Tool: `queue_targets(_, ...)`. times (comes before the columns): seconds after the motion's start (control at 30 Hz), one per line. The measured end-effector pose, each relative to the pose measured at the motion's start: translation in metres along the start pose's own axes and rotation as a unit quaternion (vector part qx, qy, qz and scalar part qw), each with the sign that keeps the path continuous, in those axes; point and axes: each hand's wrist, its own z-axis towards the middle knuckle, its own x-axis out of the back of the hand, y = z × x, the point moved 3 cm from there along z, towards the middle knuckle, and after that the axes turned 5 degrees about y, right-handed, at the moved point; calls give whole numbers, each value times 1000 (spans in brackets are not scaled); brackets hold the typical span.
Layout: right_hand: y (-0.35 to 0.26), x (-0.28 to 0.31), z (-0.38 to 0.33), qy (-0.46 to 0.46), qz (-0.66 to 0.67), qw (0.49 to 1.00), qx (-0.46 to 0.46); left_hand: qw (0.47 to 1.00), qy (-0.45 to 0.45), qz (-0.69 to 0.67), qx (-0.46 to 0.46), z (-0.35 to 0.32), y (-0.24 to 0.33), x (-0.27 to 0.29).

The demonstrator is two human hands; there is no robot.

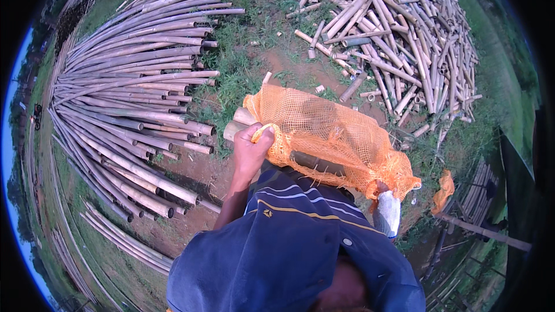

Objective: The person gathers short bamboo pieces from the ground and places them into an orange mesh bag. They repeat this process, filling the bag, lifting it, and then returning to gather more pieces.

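Note:
An orange mesh bag (329, 118) lies sideways in front of my body, with bamboo pieces inside it. Pale cut bamboo ends (235, 130) stick out at its left, and a darker bamboo piece (317, 163) shows through the near side. My left hand (254, 149) is closed in a fist round the gathered rim of the bag's left end. At the bag's bunched right end is my right hand (386, 211) in a whitish glove with bare fingertips. It grips the mesh there, its fingers partly hidden by the netting.
Long bamboo poles (139, 75) lie fanned out on the left. A large heap of short cut bamboo (399, 40) covers the ground ahead to the right. Another orange mesh bag (443, 192) hangs by a wooden bar (483, 231) at right. Grass and bare soil lie between the piles.

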Motion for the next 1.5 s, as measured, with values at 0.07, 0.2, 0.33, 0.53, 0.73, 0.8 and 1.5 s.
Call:
queue_targets(0.07, -18, -19, 47, -26, -12, 1000, 12, 1000, 23, 3, 4, 32, -11, 2)
queue_targets(0.2, -65, -61, 145, -64, -38, 997, 32, 998, 65, -12, 5, 120, -25, 2)
queue_targets(0.33, -122, -98, 228, -79, -68, 993, 47, 997, 66, -34, 29, 219, 3, -2)
queue_targets(0.53, -224, -153, 326, -98, -106, 987, 70, 997, 79, -4, 23, 351, 24, 15)
queue_targets(0.73, -301, -197, 435, -101, -104, 985, 89, 989, 136, -44, 33, 465, 26, 5)
queue_targets(0.8, -318, -220, 481, -91, -111, 984, 105, 989, 139, -34, 27, 507, 22, 5)
queue_targets(1.5, -576, -392, 891, -137, -136, 960, 203, 969, 242, -52, 4, 961, 54, -37)
